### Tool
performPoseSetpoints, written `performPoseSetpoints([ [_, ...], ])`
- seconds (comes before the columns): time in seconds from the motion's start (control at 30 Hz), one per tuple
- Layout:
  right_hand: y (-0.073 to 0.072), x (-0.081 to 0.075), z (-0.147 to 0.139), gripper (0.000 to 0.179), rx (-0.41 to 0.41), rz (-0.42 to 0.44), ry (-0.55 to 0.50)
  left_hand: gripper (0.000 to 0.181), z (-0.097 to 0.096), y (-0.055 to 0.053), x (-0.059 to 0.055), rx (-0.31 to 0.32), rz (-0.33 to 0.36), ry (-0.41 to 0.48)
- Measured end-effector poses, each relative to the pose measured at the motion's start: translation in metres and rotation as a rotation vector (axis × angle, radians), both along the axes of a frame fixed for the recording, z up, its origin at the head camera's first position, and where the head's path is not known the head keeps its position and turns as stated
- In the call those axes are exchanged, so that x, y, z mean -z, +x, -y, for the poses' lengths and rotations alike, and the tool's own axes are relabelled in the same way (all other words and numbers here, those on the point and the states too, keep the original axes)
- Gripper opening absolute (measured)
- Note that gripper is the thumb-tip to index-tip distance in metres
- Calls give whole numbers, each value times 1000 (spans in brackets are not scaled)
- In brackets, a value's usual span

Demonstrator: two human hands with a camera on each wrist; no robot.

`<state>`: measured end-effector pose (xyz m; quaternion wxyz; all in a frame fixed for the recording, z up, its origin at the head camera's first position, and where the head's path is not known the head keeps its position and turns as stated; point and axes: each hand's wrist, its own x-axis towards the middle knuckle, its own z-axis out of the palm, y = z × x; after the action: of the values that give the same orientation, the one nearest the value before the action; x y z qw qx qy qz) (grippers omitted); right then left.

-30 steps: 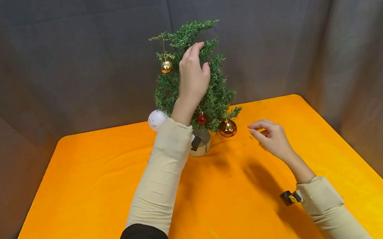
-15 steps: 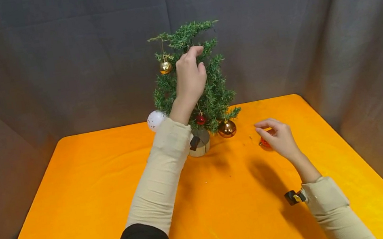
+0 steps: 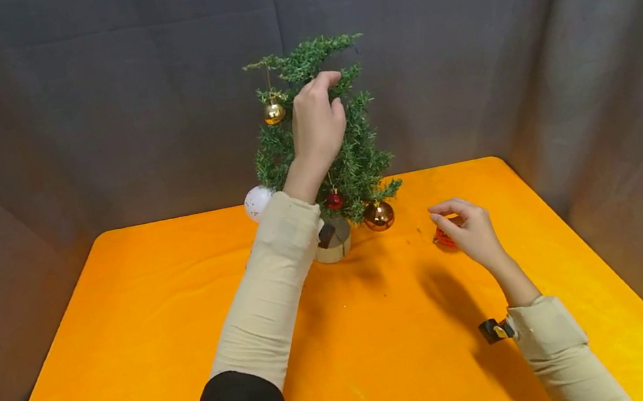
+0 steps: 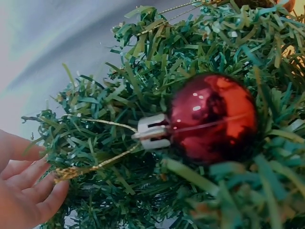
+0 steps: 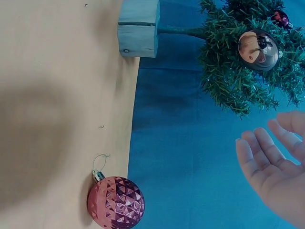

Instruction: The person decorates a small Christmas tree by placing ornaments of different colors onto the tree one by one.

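A small artificial Christmas tree (image 3: 356, 161) stands at the back of the table. My left hand (image 3: 317, 122) is in front of its upper part, fingers bent with a gap to the thumb; no object shows in it. In the left wrist view a shiny dark red bauble (image 4: 212, 119) hangs among the branches by a gold string, and my fingertips (image 4: 55, 200) are near a branch's end; contact cannot be told. My right hand (image 3: 466, 231) hovers right of the tree, fingers loosely bent around nothing. Below it lies a faceted red bauble (image 5: 116, 202), partly hidden in the head view.
A gold bauble (image 3: 274, 112) hangs upper left on the tree, a copper one (image 3: 379, 215) lower right. A white speckled ball (image 3: 258, 203) shows at lower left. The tree's wooden base (image 3: 334, 246) stands on the orange-covered table (image 3: 147, 321). Grey curtains (image 3: 99, 108) surround it.
My right hand has moved slightly right and more of the faceted red bauble has come into sight. My left hand has shifted a little left, its fingers bending more.
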<state>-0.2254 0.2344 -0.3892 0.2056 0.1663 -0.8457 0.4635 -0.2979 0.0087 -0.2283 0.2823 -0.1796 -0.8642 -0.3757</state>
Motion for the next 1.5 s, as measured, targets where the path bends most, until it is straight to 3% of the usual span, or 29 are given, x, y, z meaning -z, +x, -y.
performPoseSetpoints([
  [0.23,16,-20,13,12,-4,-10,0,34,-3,-2,-7,-31,62,-89],
  [0.63,14,-21,6,13,50,-36,57,40,-4,-8,-9,40,181,-86],
  [0.77,10,-16,0,13,56,-32,64,41,-3,-10,-9,71,192,-72],
  [1.03,-10,11,-22,16,61,-2,80,39,-3,-12,-9,81,225,-70],
  [1.5,-23,23,-38,21,108,93,117,37,-3,-11,-8,97,199,-42],
])
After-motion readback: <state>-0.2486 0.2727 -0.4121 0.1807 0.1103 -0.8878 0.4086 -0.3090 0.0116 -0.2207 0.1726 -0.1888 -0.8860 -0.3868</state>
